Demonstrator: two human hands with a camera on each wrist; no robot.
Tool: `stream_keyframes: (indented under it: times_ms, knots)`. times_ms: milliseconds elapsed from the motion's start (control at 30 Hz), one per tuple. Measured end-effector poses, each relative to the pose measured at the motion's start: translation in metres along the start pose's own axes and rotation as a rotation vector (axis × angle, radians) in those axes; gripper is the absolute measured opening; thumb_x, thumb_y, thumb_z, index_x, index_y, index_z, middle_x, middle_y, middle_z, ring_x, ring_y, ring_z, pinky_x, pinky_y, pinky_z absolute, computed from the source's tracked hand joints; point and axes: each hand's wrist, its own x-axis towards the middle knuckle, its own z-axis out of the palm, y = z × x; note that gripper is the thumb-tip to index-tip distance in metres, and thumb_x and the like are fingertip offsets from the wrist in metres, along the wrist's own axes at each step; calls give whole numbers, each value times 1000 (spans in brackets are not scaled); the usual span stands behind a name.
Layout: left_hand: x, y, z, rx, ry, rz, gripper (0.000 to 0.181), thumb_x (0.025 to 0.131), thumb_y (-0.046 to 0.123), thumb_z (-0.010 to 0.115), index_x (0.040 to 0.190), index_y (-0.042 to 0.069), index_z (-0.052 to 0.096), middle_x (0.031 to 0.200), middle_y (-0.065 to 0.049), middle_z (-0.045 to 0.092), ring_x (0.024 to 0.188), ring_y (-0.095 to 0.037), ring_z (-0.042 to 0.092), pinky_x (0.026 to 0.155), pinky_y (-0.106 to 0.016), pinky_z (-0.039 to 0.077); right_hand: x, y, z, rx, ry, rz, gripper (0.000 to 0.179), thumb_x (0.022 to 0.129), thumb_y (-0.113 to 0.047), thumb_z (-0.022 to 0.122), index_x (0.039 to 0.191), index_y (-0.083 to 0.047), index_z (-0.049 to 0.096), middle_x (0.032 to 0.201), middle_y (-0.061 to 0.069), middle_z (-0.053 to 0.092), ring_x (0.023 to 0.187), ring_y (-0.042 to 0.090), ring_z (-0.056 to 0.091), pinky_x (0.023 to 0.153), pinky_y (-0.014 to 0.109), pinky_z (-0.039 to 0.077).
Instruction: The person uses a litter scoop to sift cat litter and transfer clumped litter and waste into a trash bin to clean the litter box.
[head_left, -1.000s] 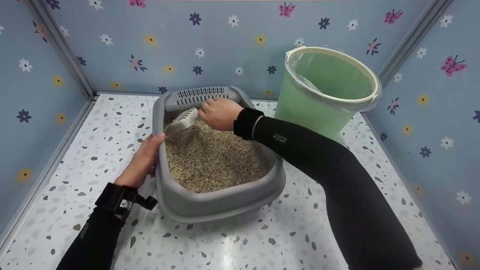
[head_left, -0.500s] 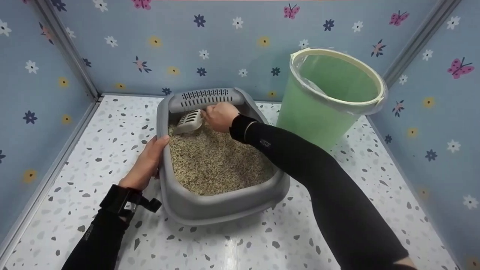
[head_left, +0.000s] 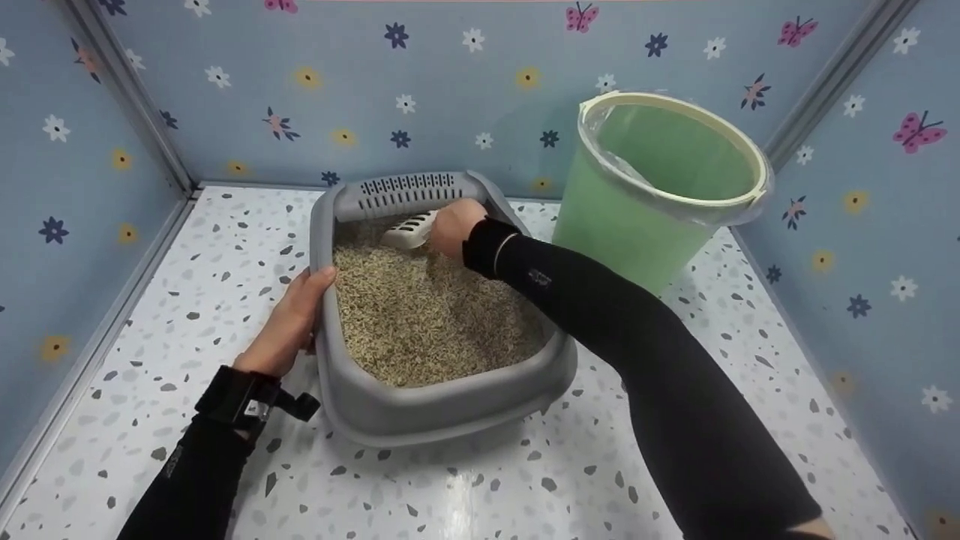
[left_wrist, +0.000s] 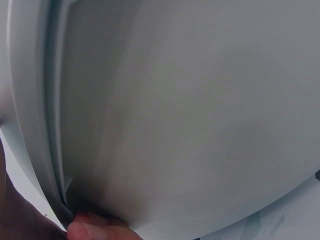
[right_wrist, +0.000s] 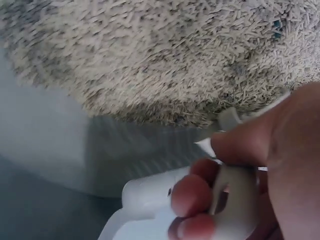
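Note:
A grey litter box (head_left: 450, 414) holds pale, pelleted cat litter (head_left: 416, 319). My left hand (head_left: 286, 324) grips its left rim, thumb on top; the left wrist view has the fingers (left_wrist: 97, 231) curled under the edge against the outer wall. Near the slotted back wall, my right hand (head_left: 456, 227) holds a beige slotted litter scoop (head_left: 411, 229). Close up in the right wrist view, fingers and thumb wrap round the scoop's handle (right_wrist: 239, 202). A strip of the box's bottom shows bare beside the litter's edge there.
A green bin (head_left: 626, 229) with a cream rim and a clear liner stands behind the box on the right. Flower-patterned panels (head_left: 442, 82) wall in the speckled white floor (head_left: 187, 315) at the back and both sides.
My right hand has drawn the scoop from the box's left wall rightward along the back, leaving the litter smoother at the left. The left hand keeps its hold on the rim.

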Motion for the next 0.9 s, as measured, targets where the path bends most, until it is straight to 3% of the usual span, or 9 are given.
stream_keyframes:
  times_ms: [133, 300, 533, 733, 900]
  knots:
    - [0, 0, 0, 6, -1, 2, 60, 109, 71, 52, 125, 13, 46, 80, -1, 45, 56, -11, 41, 47, -26, 35, -13, 14, 1, 2, -114, 17, 50, 118, -13, 50, 70, -16, 36, 67, -1, 31, 60, 14, 25, 52, 33, 24]
    - [-2, 0, -1, 25, 17, -2, 57, 109, 70, 52, 125, 15, 46, 83, -2, 46, 59, -13, 45, 48, -28, 38, -29, 34, -6, 168, -215, 20, 49, 118, -23, 52, 72, -18, 39, 69, -1, 30, 63, 14, 26, 59, 34, 25]
    - [-3, -2, -2, 37, 16, -3, 59, 110, 70, 51, 126, 13, 47, 84, -2, 49, 61, -14, 48, 49, -29, 40, -53, 46, -41, 354, -319, -27, 41, 105, -5, 53, 72, -19, 33, 69, -3, 23, 64, 15, 20, 61, 36, 26]
    - [-1, -1, -2, 21, 3, 12, 58, 111, 67, 50, 124, 11, 46, 79, -1, 48, 56, -12, 43, 46, -27, 36, -72, 47, -68, 425, -415, -110, 43, 107, -10, 52, 69, -19, 35, 67, -4, 21, 64, 13, 14, 62, 35, 21]
    - [0, 0, -1, 24, -2, 8, 57, 111, 68, 50, 122, 12, 46, 82, -1, 49, 58, -12, 46, 47, -28, 38, -82, 49, -84, 442, -462, -156, 41, 108, -4, 46, 71, -18, 33, 72, -2, 20, 70, 14, 10, 69, 37, 19]
